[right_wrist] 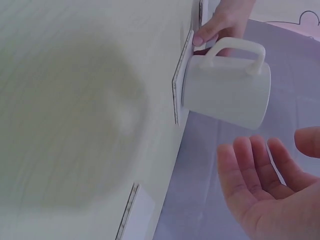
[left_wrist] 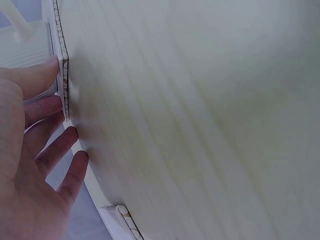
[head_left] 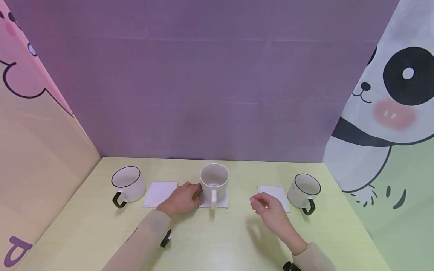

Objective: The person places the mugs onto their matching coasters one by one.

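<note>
**Left hand point(head_left: 183, 197) touched the white square coaster point(head_left: 222, 203) beneath a plain white mug point(head_left: 214, 182)**

The step in hand appeared to be squaring the coaster under the mug, which stood upright at the lower centre of the frame, its handle toward the bottom edge. The left hand's thumb point(left_wrist: 40, 77) and index finger point(left_wrist: 52, 105) touched the coaster near 1 corner; its other fingers spread loosely and gripped nothing. The right hand point(head_left: 271, 212) hovered at lower right, its fingers relaxed, slightly bent and holding nothing. The next move probably called for a light, level nudge that kept the mug from tipping or sliding.

The mug looked like smooth ceramic, tapering toward its base, with a looped handle. The coaster was flat and stiff, its cut edge showing a ribbed core between 2 pale faces. A white black-rimmed mug with an angular black handle point(head_left: 130, 186) stood at lower left, and a similar black-handled mug point(head_left: 303, 194) at lower right. Beside them lay a left-hand white coaster point(head_left: 160, 194) and a right-hand white coaster point(head_left: 279, 195), both bearing no mug. The pale wood-grained bench point(head_left: 217, 237) met creased purple fabric point(head_left: 217, 86) behind.
</note>
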`<state>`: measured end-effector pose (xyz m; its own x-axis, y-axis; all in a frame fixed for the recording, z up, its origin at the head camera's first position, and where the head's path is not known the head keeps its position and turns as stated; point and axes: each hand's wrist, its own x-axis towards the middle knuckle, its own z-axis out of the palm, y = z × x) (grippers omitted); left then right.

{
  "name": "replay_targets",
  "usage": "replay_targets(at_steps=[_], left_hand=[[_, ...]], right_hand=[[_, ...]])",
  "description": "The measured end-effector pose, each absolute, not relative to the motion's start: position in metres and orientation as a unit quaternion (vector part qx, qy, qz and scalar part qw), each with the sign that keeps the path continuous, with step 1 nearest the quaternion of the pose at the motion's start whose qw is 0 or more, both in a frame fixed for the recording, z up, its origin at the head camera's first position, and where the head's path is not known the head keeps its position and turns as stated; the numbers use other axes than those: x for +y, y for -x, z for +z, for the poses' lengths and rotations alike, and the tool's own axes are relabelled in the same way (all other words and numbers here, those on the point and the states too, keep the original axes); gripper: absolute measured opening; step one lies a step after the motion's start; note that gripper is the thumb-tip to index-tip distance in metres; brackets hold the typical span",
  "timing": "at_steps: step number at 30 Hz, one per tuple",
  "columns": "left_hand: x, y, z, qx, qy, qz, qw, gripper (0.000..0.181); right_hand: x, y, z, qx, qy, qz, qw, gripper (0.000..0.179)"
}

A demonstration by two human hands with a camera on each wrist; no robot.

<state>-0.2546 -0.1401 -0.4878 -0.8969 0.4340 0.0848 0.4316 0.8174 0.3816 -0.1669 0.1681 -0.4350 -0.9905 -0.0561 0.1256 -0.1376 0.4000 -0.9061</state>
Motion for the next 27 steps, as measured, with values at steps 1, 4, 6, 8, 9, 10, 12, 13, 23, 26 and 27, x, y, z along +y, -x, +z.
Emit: replay_targets(at_steps=[1,4,6,8,9,10,12,13,23,26,27], left_hand=[[-0.140,0.254,-0.488,0.954,-0.226,0.199,0.004,0.032],[-0.141,0.255,-0.488,0.954,-0.224,0.199,0.006,0.032],[-0.141,0.255,-0.489,0.954,-0.223,0.200,0.007,0.032],[-0.141,0.255,-0.489,0.954,-0.222,0.202,0.010,0.032],[-0.141,0.256,-0.490,0.954,-0.222,0.203,0.010,0.032],[-0.141,0.256,-0.490,0.953,-0.222,0.203,0.009,0.031],[-0.141,0.256,-0.490,0.953,-0.224,0.204,0.007,0.031],[-0.141,0.256,-0.490,0.953,-0.224,0.204,0.006,0.031],[-0.141,0.255,-0.489,0.952,-0.228,0.204,0.000,0.030],[-0.141,0.254,-0.488,0.951,-0.229,0.206,0.001,0.031],[-0.141,0.254,-0.488,0.951,-0.228,0.207,0.001,0.032]], right_hand=[[0.169,0.167,-0.435,-0.837,-0.058,0.542,0.040,0.010],[0.172,0.166,-0.434,-0.840,-0.059,0.537,0.047,0.012],[0.173,0.165,-0.433,-0.841,-0.061,0.536,0.049,0.013],[0.174,0.165,-0.433,-0.842,-0.062,0.533,0.052,0.013],[0.175,0.165,-0.433,-0.844,-0.062,0.530,0.054,0.013],[0.175,0.164,-0.432,-0.845,-0.063,0.528,0.055,0.014],[0.176,0.164,-0.432,-0.849,-0.062,0.522,0.059,0.014],[0.177,0.164,-0.432,-0.849,-0.063,0.521,0.060,0.014],[0.186,0.165,-0.429,-0.838,-0.049,0.540,0.062,0.014],[0.190,0.164,-0.428,-0.842,-0.040,0.534,0.065,0.015],[0.192,0.164,-0.428,-0.846,-0.037,0.527,0.069,0.015]])
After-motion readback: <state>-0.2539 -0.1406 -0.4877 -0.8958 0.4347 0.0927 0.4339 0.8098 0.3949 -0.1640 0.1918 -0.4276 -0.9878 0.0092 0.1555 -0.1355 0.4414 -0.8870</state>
